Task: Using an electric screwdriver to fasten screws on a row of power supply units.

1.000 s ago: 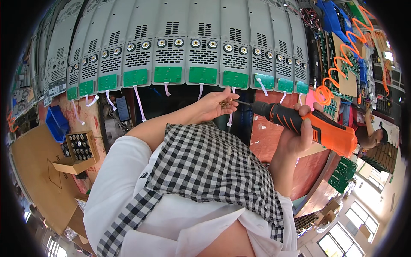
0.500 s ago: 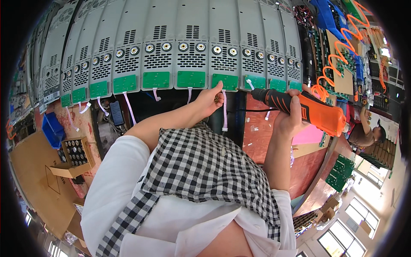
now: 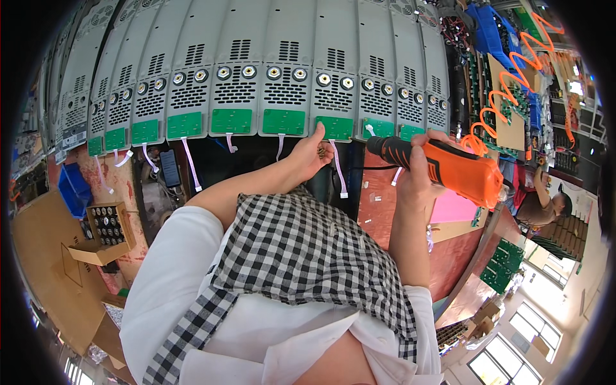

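Your right hand (image 3: 417, 168) is wrapped tight around the orange and black power screwdriver (image 3: 443, 168), its black nose pointing left at the green board (image 3: 335, 128) on the lower edge of a grey metal unit (image 3: 333, 70) in the long row. Your left hand (image 3: 312, 154) is up against that same green board, fingers curled, small dark bits cupped in the palm, too small to tell what. A white cable (image 3: 338, 170) dangles just beside it. Off left, a cardboard box (image 3: 102, 234) of round parts sits well apart
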A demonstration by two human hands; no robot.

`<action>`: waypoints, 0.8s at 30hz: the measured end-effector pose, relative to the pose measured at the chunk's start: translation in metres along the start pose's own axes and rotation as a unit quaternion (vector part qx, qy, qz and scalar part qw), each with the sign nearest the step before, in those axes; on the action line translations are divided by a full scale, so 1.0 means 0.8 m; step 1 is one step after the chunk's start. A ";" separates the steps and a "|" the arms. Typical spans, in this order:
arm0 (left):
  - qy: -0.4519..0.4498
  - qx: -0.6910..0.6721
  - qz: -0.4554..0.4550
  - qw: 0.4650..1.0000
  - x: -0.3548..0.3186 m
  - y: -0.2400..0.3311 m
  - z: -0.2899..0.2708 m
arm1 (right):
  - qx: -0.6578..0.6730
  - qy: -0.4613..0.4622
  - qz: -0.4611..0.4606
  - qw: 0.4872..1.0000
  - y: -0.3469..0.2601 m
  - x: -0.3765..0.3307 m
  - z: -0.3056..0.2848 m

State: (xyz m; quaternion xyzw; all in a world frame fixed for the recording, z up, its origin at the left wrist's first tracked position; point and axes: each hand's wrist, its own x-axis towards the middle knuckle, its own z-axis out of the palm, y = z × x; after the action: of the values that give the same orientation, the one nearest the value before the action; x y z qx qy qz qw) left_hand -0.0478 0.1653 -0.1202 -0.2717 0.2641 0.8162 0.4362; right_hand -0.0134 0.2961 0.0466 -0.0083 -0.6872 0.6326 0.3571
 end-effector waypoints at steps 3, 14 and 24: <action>0.007 -0.001 0.001 1.000 -0.003 0.001 0.002 | 0.032 0.004 0.025 0.999 0.002 0.002 0.011; -0.014 0.062 -0.008 0.998 0.000 0.003 -0.001 | 0.021 -0.006 0.018 1.000 -0.010 0.007 0.005; -0.056 0.121 -0.066 0.989 -0.043 0.026 -0.031 | 0.066 0.026 0.049 0.996 -0.063 -0.016 0.037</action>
State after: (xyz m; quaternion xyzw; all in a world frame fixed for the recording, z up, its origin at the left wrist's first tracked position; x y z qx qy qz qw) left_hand -0.0438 0.1194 -0.1106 -0.1876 0.3170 0.7618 0.5328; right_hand 0.0038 0.2546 0.0860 -0.0348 -0.6333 0.6930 0.3427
